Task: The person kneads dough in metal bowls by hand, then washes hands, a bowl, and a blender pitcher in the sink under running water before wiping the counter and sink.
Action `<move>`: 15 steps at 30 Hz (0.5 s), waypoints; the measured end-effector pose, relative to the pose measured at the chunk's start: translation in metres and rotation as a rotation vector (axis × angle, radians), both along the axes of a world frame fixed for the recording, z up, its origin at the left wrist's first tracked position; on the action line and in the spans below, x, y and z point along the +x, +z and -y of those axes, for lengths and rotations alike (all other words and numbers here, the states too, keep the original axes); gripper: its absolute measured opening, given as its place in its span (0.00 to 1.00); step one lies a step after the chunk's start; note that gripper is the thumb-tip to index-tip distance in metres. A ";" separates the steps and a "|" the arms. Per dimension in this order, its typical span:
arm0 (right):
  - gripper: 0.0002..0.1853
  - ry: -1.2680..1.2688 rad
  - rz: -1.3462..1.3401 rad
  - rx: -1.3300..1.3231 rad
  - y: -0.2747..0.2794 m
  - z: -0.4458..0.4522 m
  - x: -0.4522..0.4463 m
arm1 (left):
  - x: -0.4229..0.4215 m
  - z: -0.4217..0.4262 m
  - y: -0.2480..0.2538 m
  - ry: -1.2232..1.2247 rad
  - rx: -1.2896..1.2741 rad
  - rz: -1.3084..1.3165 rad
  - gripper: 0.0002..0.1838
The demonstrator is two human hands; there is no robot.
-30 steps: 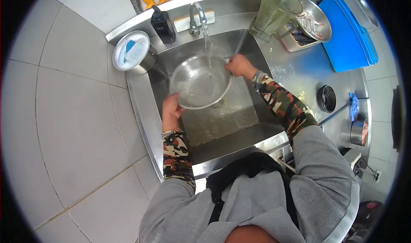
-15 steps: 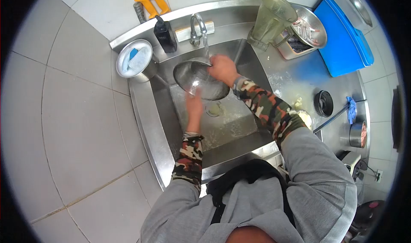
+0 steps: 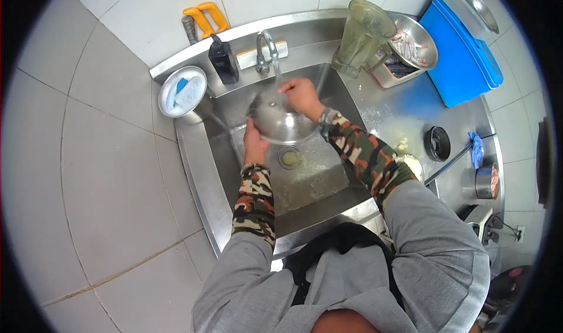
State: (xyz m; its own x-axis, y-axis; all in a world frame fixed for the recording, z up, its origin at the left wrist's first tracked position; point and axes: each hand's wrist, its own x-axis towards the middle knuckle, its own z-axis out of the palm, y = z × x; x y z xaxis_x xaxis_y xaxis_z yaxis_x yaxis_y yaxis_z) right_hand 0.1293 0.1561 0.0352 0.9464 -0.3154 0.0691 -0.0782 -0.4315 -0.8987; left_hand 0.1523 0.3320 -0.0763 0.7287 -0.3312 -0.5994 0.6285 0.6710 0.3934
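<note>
A shiny domed metal pot lid (image 3: pixel 287 122) is tilted over the sink (image 3: pixel 319 183), its rounded outer side facing up with a small round fitting near the middle. My left hand (image 3: pixel 255 142) grips the lid's near left rim. At the far right edge my right hand (image 3: pixel 302 97) has its fingers curled against the lid, close under the running water. Water pours from the curved faucet (image 3: pixel 267 51) onto the lid's far side. Part of the lid is blurred by the water and motion.
Left of the sink stands a metal pot (image 3: pixel 190 92) topped with a sponge. A black pump bottle (image 3: pixel 223 60) is beside the faucet. On the right counter are a blender jug (image 3: pixel 363 36), a bowl of fish pieces (image 3: pixel 425 45), a blue bin (image 3: pixel 460 54) and a black ring (image 3: pixel 437 143).
The lid has turned over from its hollow side to its domed side. My left hand has shifted slightly up and left to its rim. The camera view has moved slightly.
</note>
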 end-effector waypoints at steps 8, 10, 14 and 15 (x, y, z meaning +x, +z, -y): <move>0.30 -0.119 -0.246 -0.025 -0.017 0.014 -0.053 | -0.039 -0.038 0.010 -0.119 0.596 0.528 0.25; 0.37 -0.098 -0.539 0.374 0.016 0.008 -0.060 | -0.053 -0.017 0.005 -0.321 1.090 1.023 0.15; 0.26 -0.086 -0.767 0.659 -0.025 0.019 -0.072 | -0.108 0.007 0.062 -0.585 1.273 1.526 0.12; 0.23 -0.168 -0.711 0.698 -0.050 0.028 -0.079 | -0.116 0.004 0.064 -0.543 1.168 1.576 0.14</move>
State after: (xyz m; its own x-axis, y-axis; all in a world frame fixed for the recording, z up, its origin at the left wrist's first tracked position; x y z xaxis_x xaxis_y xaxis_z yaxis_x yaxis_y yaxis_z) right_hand 0.0507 0.1277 -0.0145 0.6353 -0.2028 -0.7451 -0.7057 0.2395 -0.6668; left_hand 0.0363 0.3277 -0.0121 0.7029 -0.6535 0.2808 -0.6132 -0.3566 0.7049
